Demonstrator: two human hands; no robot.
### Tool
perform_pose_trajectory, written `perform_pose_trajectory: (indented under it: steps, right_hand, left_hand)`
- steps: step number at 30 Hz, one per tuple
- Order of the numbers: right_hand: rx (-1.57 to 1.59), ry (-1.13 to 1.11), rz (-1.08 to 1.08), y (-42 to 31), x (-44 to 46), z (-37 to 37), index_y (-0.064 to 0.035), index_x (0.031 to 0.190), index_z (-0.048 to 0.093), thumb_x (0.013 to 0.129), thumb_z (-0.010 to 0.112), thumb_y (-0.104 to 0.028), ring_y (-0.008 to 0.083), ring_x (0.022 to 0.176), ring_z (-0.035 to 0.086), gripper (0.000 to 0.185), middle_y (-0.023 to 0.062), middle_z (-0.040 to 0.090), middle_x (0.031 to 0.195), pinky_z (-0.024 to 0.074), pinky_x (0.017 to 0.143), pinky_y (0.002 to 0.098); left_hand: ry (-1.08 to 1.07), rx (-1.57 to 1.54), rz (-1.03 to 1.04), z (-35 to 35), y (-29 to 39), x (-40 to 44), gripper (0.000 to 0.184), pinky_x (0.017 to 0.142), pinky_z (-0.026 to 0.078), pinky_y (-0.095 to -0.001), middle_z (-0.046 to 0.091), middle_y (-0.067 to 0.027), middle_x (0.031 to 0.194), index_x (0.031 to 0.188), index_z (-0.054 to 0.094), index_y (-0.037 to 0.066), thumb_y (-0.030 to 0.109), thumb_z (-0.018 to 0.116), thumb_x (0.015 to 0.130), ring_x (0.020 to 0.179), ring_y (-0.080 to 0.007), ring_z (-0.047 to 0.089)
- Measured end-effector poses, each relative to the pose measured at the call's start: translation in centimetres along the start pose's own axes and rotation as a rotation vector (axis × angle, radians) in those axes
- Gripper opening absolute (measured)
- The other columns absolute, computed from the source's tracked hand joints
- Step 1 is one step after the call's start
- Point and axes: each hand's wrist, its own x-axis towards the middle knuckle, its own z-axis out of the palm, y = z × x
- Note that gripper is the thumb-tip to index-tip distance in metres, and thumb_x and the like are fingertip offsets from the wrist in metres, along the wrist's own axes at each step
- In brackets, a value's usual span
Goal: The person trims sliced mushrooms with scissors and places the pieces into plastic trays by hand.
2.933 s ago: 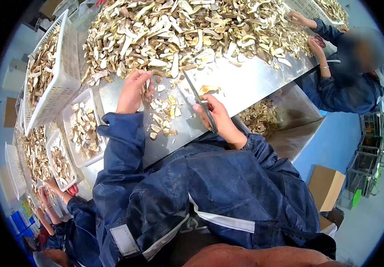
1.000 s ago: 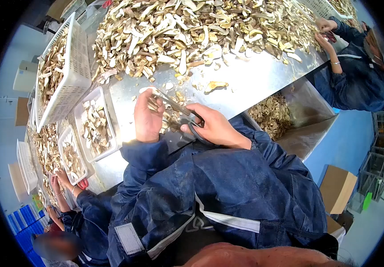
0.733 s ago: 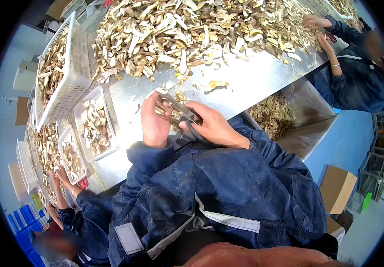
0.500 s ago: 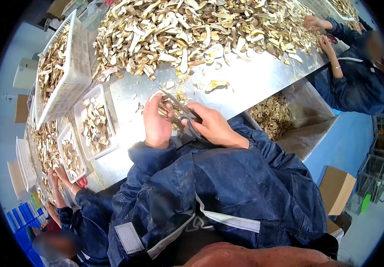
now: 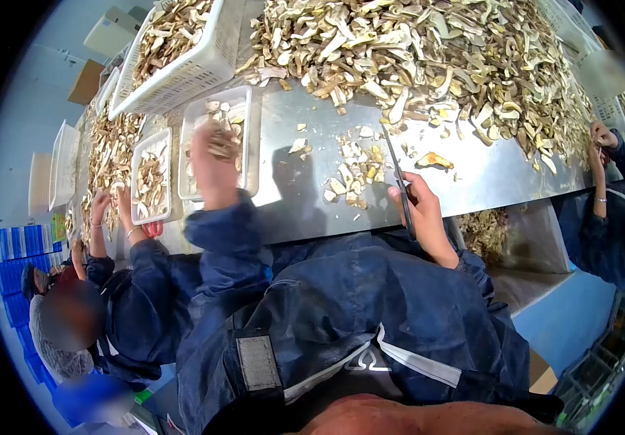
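My left hand (image 5: 215, 165) is over a white tray (image 5: 252, 145) of mushroom pieces, smeared by motion; pieces show at its fingertips, but whether it grips them is unclear. In my right hand (image 5: 425, 217) is a pair of dark scissors (image 5: 401, 190), blades pointing away from me over the metal table (image 5: 290, 210). Small cut pieces (image 5: 356, 172) lie left of the scissors. A yellow-orange slice (image 5: 434, 160) rests to their right. Beyond spreads a large heap of sliced mushrooms (image 5: 414, 58).
A white perforated basket (image 5: 175, 87) of slices stands at upper left. A smaller tray (image 5: 151, 177) sits left of the first. One co-worker's hands (image 5: 113, 206) are at far left, another's (image 5: 602, 138) at far right. A bin of mushrooms (image 5: 482, 233) is below the table edge.
My left hand has moved left from beside the scissors to the white tray. My right hand has drawn apart from it with the scissors. The whole view has turned left.
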Motion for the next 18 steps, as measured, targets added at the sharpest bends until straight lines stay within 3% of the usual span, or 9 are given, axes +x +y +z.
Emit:
perform_pose_trajectory:
  steps: [2,3,5,8,12,15,17,18]
  right_hand:
    - [0.026,-0.002,-0.008,0.0,0.0,0.1,-0.0002,0.120,0.061,0.095,0.071,-0.029,0.0066,0.071,0.050,0.040,-0.0005,0.061,0.076,0.0429,0.065,0.0236]
    - [0.039,-0.003,-0.012,0.0,0.1,0.1,-0.0002,0.120,0.061,0.095,0.071,-0.030,0.0065,0.071,0.050,0.040,-0.0008,0.061,0.076,0.0426,0.065,0.0234]
    - [0.056,0.005,0.002,0.0,0.2,0.1,-0.0005,0.120,0.061,0.096,0.071,-0.029,0.0059,0.069,0.049,0.039,-0.0022,0.059,0.075,0.0412,0.062,0.0234]
    - [0.117,-0.002,0.036,0.3,0.1,-0.1,-0.0013,0.122,0.061,0.096,0.070,-0.029,0.0047,0.065,0.046,0.039,-0.0041,0.055,0.073,0.0375,0.058,0.0226]
    - [0.198,0.014,-0.027,1.0,-0.1,-0.3,-0.0007,0.129,0.054,0.100,0.064,-0.023,0.0028,0.051,0.039,0.038,-0.0057,0.047,0.068,0.0298,0.047,0.0212]
    - [0.228,0.078,-0.050,1.6,0.0,-0.8,-0.0007,0.130,0.053,0.101,0.062,-0.021,0.0031,0.051,0.039,0.036,-0.0053,0.047,0.067,0.0301,0.047,0.0218]
    - [0.261,0.092,-0.072,1.3,0.0,-1.0,0.0000,0.131,0.052,0.102,0.061,-0.022,0.0034,0.050,0.039,0.038,-0.0048,0.046,0.065,0.0301,0.047,0.0221]
    - [0.270,0.081,-0.078,1.2,0.1,-1.2,0.0002,0.131,0.052,0.102,0.061,-0.023,0.0033,0.050,0.039,0.038,-0.0048,0.046,0.065,0.0299,0.047,0.0221]
  left_hand:
    - [0.013,0.307,0.233,-1.3,3.2,2.0,0.021,0.070,0.051,-0.0289,0.064,-0.0049,0.098,0.107,0.063,0.005,0.022,0.056,0.097,0.084,-0.0158,0.062]
    - [-0.001,0.386,0.249,-1.8,4.3,2.9,0.029,0.071,0.050,-0.0294,0.064,-0.0047,0.104,0.113,0.063,0.004,0.028,0.055,0.099,0.088,-0.0143,0.060]
    - [0.015,0.597,0.115,-3.4,5.9,5.4,0.045,0.091,0.047,-0.0333,0.063,-0.0084,0.123,0.127,0.061,0.003,0.039,0.051,0.102,0.109,-0.0183,0.059]
    - [-0.001,0.766,0.088,-4.0,6.3,5.4,0.059,0.110,0.034,-0.0365,0.053,-0.0122,0.143,0.139,0.055,0.002,0.048,0.043,0.104,0.132,-0.0225,0.048]
    - [-0.030,0.899,0.286,-6.1,5.6,5.7,0.050,0.112,0.033,-0.0359,0.054,-0.0131,0.141,0.139,0.053,0.000,0.035,0.043,0.105,0.134,-0.0240,0.047]
    - [-0.100,0.956,0.412,-7.4,2.9,7.5,0.043,0.114,0.032,-0.0354,0.056,-0.0138,0.140,0.139,0.052,-0.001,0.026,0.043,0.106,0.134,-0.0250,0.047]
    - [-0.059,0.885,0.391,-9.0,2.0,10.3,0.039,0.111,0.036,-0.0353,0.060,-0.0135,0.134,0.138,0.051,-0.004,0.011,0.046,0.102,0.130,-0.0267,0.052]
    - [-0.125,0.852,0.416,-10.7,1.6,12.1,0.049,0.114,0.033,-0.0395,0.054,-0.0158,0.142,0.143,0.048,0.003,0.005,0.053,0.095,0.135,-0.0309,0.047]
